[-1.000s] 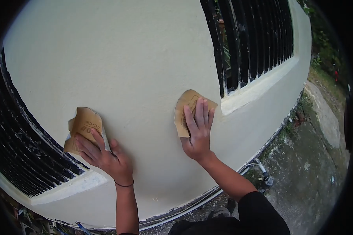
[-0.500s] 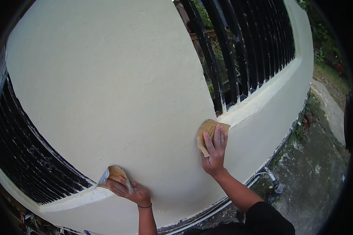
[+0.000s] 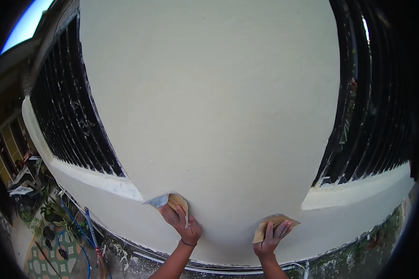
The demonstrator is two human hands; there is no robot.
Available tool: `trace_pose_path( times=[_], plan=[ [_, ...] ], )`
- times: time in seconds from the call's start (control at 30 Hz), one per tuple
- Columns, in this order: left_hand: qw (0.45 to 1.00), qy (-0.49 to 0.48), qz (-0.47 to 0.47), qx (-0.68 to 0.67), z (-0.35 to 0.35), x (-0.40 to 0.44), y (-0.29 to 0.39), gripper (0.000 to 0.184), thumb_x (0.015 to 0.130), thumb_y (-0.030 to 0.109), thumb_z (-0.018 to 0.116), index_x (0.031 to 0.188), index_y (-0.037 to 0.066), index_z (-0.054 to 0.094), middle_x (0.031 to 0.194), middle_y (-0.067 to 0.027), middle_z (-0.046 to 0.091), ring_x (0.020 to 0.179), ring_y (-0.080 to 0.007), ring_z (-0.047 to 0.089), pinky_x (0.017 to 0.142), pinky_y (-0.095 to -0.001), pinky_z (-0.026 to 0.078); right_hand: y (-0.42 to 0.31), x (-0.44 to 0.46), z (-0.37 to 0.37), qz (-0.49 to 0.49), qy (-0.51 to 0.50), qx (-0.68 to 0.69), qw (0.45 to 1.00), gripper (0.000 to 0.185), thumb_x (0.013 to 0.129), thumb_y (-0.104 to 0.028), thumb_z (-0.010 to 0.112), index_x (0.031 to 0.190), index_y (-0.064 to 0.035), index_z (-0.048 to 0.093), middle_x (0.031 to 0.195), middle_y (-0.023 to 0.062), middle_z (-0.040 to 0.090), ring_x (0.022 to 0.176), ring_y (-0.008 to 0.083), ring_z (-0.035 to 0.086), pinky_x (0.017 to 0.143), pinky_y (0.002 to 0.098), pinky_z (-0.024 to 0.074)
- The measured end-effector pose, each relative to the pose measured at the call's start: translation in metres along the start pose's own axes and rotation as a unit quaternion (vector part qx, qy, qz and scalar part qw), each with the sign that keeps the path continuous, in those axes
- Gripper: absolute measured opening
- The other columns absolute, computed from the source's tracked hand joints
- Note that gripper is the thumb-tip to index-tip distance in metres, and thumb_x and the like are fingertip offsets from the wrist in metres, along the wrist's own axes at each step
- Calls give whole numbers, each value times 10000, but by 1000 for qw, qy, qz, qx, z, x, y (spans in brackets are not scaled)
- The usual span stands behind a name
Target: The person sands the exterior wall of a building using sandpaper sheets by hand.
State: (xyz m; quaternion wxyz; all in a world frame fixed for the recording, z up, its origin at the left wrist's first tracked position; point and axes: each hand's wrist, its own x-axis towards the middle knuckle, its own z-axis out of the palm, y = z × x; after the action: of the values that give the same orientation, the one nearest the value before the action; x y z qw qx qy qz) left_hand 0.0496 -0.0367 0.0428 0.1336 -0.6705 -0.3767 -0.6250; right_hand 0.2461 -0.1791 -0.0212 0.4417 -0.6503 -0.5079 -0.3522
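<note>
A curved-looking cream wall (image 3: 209, 102) fills the middle of the head view. Low on its left part, my left hand (image 3: 182, 225) presses a sheet of brown-backed sandpaper (image 3: 176, 201) against the surface, its fingers over the sheet and a dark band at the wrist. The sheet's grey side shows where its left edge curls up. Farther right, my right hand (image 3: 272, 238) holds a second brown sandpaper sheet (image 3: 261, 228) to the wall, with its fingers lying across the printed back.
Black barred openings stand at the left (image 3: 72, 107) and right (image 3: 368, 116), above pale sills. A white pipe (image 3: 205, 269) runs along the wall's foot. At lower left are a broom (image 3: 99, 253), potted plants (image 3: 51, 211) and a patterned mat (image 3: 46, 262).
The view has swung up and left, bringing the broom and plants into sight. Both hands now appear lower in the view, each still with its sandpaper against the wall.
</note>
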Motion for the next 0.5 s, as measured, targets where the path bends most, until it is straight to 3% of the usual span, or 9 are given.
trace_pose_path(
  times=[0.03,0.07,0.13,0.17,0.27,0.37,0.5],
  plan=[
    [1000,-4,5,-22,3,-1,1,529,881,224,341,1386,132,216,1426,-232,81,1305,-431,75,1011,-582,66,3,2,0,11,-3,1,1000,552,780,-185,478,1313,-106,359,1415,277,81,1320,430,10,1011,591,-24],
    [999,21,-24,-3,5,-8,1,529,881,224,341,1386,132,216,1426,-232,81,1305,-431,75,1011,-582,66,2,1,0,-28,-14,17,999,552,780,-185,478,1313,-106,359,1415,277,81,1320,430,10,1011,591,-24],
    [1000,10,-8,-10,14,-21,0,589,807,203,417,1366,115,256,1406,-251,133,1293,-449,98,1002,-598,76,-2,-5,1,34,-9,32,999,548,843,-222,424,1354,-89,281,1423,267,45,1317,436,9,1013,574,-17],
    [1000,16,-21,-6,16,-27,0,600,744,196,473,1319,99,333,1373,-263,203,1276,-461,143,996,-604,96,3,-8,5,-1,-16,41,999,548,843,-222,424,1354,-89,281,1423,267,45,1317,436,9,1013,574,-17],
    [999,44,-32,-8,21,-33,3,569,705,177,495,1262,102,409,1337,-263,276,1258,-463,200,998,-596,113,15,-17,10,-14,-42,-4,999,571,823,-138,450,1361,-103,263,1418,284,2,1309,455,-26,996,603,-20],
    [998,44,-48,-8,17,-31,9,522,705,166,494,1222,112,455,1323,-256,309,1248,-459,234,1001,-584,129,2,0,-4,1,-37,-27,999,575,881,-232,405,1393,-125,167,1415,281,-67,1298,464,-92,979,613,-52],
    [998,53,-44,-10,22,-35,9,526,730,177,473,1253,127,437,1335,-249,303,1254,-450,232,1007,-573,129,19,-12,-5,-30,-54,11,998,557,862,-212,435,1373,-122,231,1415,287,-44,1305,447,-94,985,596,-76]
  ],
)
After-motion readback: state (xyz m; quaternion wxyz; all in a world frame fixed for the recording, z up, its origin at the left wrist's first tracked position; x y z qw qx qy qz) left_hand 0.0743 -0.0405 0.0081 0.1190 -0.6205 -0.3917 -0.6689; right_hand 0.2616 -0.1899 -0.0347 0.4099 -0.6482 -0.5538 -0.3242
